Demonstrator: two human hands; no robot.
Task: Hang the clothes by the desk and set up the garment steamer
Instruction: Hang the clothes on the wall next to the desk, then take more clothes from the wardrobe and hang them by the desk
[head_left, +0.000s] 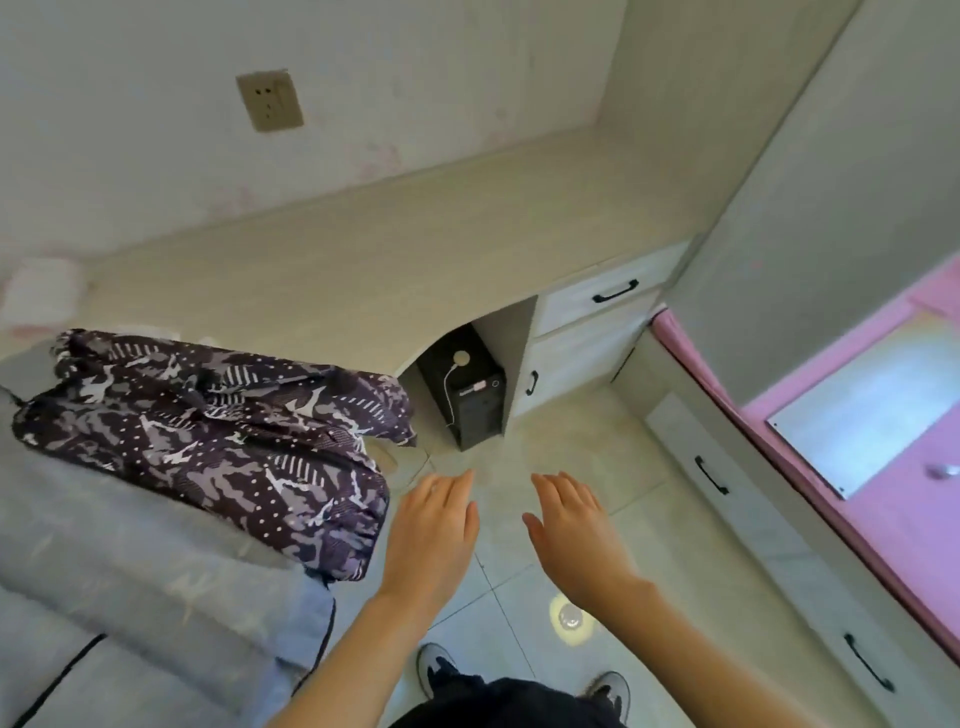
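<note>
Both hands, left (434, 535) and right (576, 530), were spread open and empty; that patterned garment (208, 441) on the bed (130, 597) looked soft and floppy, so I'd bunch-grab an edge.

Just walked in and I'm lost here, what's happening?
A person stands facing a desk, both hands held out open and empty over the floor: left hand, right hand. A patterned purple cloth lies on the grey bedding to the left, untouched. No steamer or hanger is visible yet.
</note>
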